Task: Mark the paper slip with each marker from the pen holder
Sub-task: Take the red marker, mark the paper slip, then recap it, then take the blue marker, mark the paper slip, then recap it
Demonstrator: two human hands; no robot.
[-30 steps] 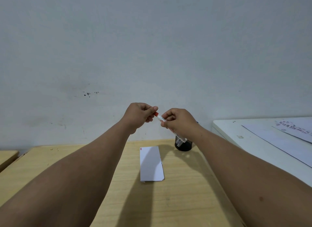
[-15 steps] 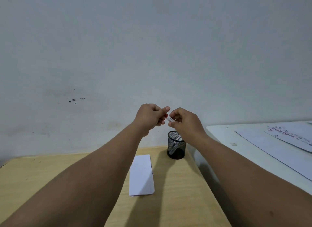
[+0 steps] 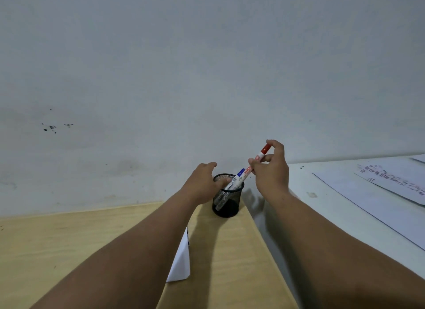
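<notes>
A black mesh pen holder (image 3: 227, 201) stands at the far right corner of the wooden desk (image 3: 69, 244). A blue-capped marker (image 3: 236, 177) leans inside it. My right hand (image 3: 271, 170) pinches a red-capped white marker (image 3: 258, 158), held tilted with its lower end just above the holder's rim. My left hand (image 3: 202, 184) reaches over the holder's left side with fingers spread, its fingertips at the blue marker's barrel. The white paper slip (image 3: 181, 260) lies on the desk, mostly hidden under my left forearm.
A white table (image 3: 340, 212) adjoins the desk on the right, with printed paper sheets (image 3: 391, 193) on it. A grey wall (image 3: 207, 78) rises directly behind the desk. A narrow gap separates the two tables.
My hands have parted. The red marker, now capped, has gone down to the holder in my right hand. My left hand has let go and reached to the holder.
</notes>
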